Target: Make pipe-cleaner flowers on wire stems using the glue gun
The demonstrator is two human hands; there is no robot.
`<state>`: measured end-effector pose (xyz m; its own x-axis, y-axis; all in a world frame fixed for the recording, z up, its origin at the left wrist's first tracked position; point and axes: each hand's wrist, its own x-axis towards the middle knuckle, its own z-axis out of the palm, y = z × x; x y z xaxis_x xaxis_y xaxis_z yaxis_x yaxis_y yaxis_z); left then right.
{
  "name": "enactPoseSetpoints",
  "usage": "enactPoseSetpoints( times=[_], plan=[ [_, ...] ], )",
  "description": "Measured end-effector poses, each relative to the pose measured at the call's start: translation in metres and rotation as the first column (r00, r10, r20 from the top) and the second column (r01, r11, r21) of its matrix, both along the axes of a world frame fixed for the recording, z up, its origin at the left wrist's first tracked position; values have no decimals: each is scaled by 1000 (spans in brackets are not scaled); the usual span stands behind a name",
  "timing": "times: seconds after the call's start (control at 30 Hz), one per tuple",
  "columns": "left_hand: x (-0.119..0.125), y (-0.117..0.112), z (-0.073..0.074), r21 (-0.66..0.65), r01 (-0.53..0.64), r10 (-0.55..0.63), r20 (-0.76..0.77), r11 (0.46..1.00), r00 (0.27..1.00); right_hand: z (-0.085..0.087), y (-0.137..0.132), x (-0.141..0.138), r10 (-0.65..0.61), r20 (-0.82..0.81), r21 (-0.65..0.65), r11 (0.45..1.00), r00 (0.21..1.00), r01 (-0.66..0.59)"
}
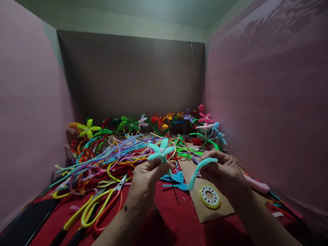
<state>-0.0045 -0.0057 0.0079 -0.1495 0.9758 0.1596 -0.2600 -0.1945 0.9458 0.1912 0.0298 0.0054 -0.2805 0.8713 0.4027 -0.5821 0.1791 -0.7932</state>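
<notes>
My left hand (150, 176) pinches a mint-green pipe-cleaner flower (161, 150) just under its petals, and a thin dark stem wire slants down below the fingers. In my right hand (222, 171) is a curved mint pipe-cleaner piece (200, 171), gripped near its upper end, its lower end hanging apart from the flower. Blue pipe-cleaner loops (176, 179) lie on the red cloth (176, 218) between the two hands. Below my right hand, a yellow-rimmed round spool (209, 196) rests on a piece of cardboard (205, 213).
Tangled pipe cleaners (112, 153) heap behind my left hand. Yellow-handled scissors (98, 208) and red-handled ones (107, 213) lie at left, near a black flat object (28, 218). Finished flowers (157, 119) line the back. Pink panels (269, 102) stand at both sides.
</notes>
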Motion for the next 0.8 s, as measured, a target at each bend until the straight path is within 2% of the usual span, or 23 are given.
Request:
enactPoseSetpoints(
  times=[0.33,0.6,0.8],
  plan=[
    [7,-5,7,-5,-63,63,54,998,997,1,-5,-4,12,13,-32,999,1000,-11],
    [7,-5,1,7,-81,81,-10,997,997,2,-7,-6,30,42,-9,1000,999,-30],
    [8,-8,5,50,-93,97,-89,994,991,6,-12,-7,55,71,15,998,996,-56]
  ],
)
